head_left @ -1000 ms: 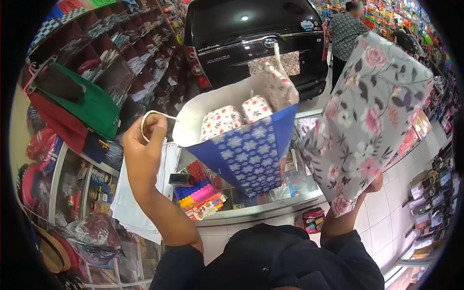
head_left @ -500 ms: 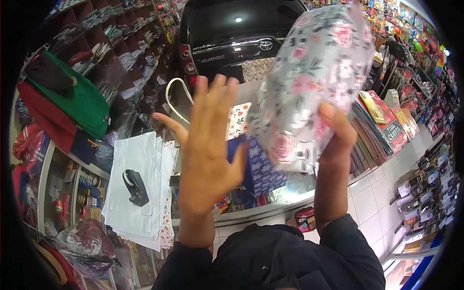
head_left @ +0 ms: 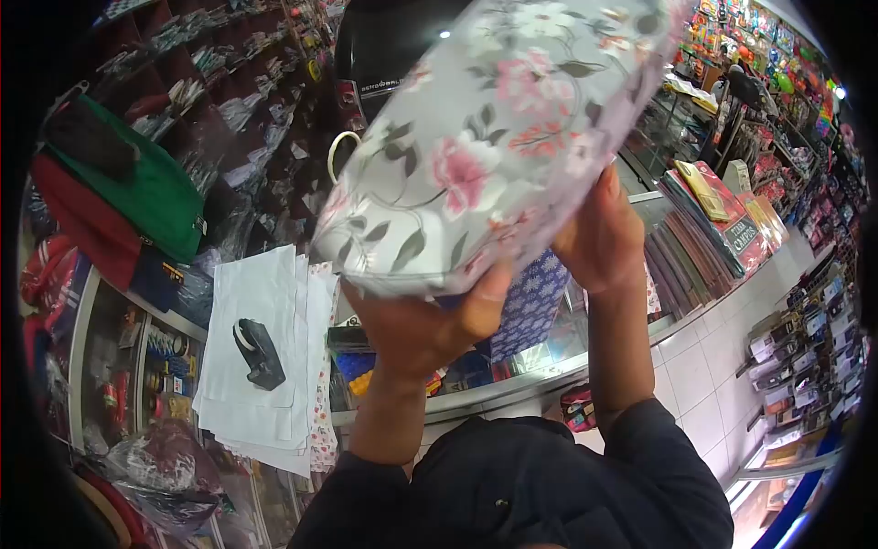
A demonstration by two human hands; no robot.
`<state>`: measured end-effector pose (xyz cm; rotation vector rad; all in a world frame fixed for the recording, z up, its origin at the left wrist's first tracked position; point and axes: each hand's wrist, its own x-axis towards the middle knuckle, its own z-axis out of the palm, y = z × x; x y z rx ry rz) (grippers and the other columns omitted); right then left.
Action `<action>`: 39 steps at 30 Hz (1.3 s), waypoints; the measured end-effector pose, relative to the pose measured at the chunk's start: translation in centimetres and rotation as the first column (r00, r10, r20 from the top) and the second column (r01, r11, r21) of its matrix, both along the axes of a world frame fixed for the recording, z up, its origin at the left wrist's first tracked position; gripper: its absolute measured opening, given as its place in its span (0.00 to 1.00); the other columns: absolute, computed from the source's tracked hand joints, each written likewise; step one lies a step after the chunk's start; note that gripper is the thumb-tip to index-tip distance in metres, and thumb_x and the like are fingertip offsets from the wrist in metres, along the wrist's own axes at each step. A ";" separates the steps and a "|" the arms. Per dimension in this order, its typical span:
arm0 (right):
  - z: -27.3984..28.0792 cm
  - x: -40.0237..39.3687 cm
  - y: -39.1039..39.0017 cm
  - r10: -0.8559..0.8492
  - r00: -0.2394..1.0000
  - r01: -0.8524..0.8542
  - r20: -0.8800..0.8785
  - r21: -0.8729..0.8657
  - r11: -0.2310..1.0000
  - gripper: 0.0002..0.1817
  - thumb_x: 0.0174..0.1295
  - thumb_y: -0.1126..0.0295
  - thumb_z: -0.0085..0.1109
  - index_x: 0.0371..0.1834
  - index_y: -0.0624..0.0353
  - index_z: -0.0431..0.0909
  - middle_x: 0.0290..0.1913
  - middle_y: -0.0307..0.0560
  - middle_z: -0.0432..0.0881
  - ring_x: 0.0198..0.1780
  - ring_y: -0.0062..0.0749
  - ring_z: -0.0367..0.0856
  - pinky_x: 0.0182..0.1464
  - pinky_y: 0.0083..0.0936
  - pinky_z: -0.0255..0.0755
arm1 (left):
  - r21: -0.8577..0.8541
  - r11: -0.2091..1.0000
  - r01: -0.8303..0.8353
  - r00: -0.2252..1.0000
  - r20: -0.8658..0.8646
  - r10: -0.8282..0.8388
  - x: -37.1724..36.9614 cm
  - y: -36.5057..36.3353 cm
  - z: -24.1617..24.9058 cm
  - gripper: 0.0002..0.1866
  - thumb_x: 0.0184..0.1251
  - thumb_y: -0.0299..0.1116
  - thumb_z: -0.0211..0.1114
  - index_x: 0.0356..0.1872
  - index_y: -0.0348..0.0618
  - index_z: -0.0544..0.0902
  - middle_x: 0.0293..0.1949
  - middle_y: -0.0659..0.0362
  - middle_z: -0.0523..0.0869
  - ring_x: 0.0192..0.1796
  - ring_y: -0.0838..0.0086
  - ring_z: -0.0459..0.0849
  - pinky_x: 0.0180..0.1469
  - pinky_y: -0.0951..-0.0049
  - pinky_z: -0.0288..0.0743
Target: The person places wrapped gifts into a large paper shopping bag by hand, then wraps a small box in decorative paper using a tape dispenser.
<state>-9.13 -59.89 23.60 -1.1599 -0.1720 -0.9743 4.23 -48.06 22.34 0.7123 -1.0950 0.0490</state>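
Floral package (head_left: pixel 485 137) cropped, blurred; bag (head_left: pixel 530 306) part-hidden

glossy floral paper wrapping (head_left: pixel 494 146), matt white paper sheets (head_left: pixel 256 357), black plastic dispenser (head_left: pixel 261 355)

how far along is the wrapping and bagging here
The floral parcel looks wrapped already: patterned covering spans the sides in view. It is in hand now, between the left hand and right hand, outside the blue bag on the counter. Bagging it is probably what's left; the bag's contents are hidden. The tape dispenser lies unheld on the white sheets.
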 end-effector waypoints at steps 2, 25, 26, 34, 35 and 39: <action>-0.8 -0.5 -0.6 -0.016 1.000 0.016 0.009 0.010 1.000 0.47 0.68 0.48 0.68 0.79 0.66 0.56 0.73 0.55 0.72 0.73 0.42 0.73 0.74 0.41 0.69 | 0.144 0.982 0.123 0.992 -0.006 -0.123 0.7 0.5 -0.3 0.43 0.54 0.40 0.82 0.67 0.29 0.70 0.61 0.49 0.80 0.60 0.64 0.82 0.63 0.64 0.76; 2.8 -0.2 -3.0 -0.407 0.801 0.239 -0.440 -0.388 0.890 0.33 0.52 0.67 0.85 0.58 0.68 0.79 0.51 0.48 0.88 0.49 0.28 0.86 0.56 0.28 0.80 | 0.247 0.796 -0.553 0.540 0.834 0.116 3.4 3.0 -1.1 0.04 0.58 0.28 0.74 0.35 0.44 0.89 0.30 0.65 0.84 0.43 0.73 0.87 0.75 0.16 0.44; 2.9 -0.3 -3.4 -0.414 0.759 0.174 -0.503 -0.456 0.873 0.36 0.51 0.67 0.85 0.62 0.68 0.77 0.53 0.48 0.87 0.52 0.29 0.85 0.59 0.30 0.78 | 0.249 0.795 -0.553 0.541 0.833 0.115 3.4 3.0 -1.0 0.04 0.58 0.28 0.74 0.35 0.44 0.89 0.30 0.65 0.84 0.43 0.73 0.87 0.75 0.16 0.44; 4.0 -1.3 -5.0 -0.385 0.721 0.009 -0.576 -0.549 0.836 0.42 0.44 0.65 0.90 0.63 0.68 0.78 0.55 0.47 0.87 0.55 0.29 0.84 0.62 0.28 0.76 | 0.257 0.811 -0.525 0.549 0.831 0.092 3.0 2.8 -0.7 0.06 0.55 0.28 0.76 0.34 0.45 0.89 0.28 0.66 0.83 0.38 0.73 0.85 0.75 0.16 0.46; 4.2 -1.2 -5.2 -0.353 0.679 -0.060 -0.643 -0.528 0.847 0.42 0.44 0.65 0.89 0.63 0.68 0.78 0.56 0.48 0.87 0.56 0.29 0.83 0.63 0.29 0.76 | 0.258 0.811 -0.525 0.548 0.831 0.091 3.1 2.8 -0.7 0.06 0.55 0.28 0.76 0.34 0.45 0.89 0.28 0.66 0.83 0.38 0.73 0.85 0.75 0.16 0.46; 4.5 -0.9 -5.7 -0.380 0.691 -0.070 -0.615 -0.581 0.811 0.42 0.44 0.66 0.89 0.63 0.67 0.78 0.56 0.48 0.87 0.56 0.29 0.84 0.63 0.29 0.76 | 0.253 0.820 -0.514 0.550 0.830 0.089 3.2 2.8 -0.7 0.08 0.53 0.28 0.77 0.36 0.45 0.89 0.28 0.65 0.83 0.38 0.72 0.85 0.75 0.18 0.47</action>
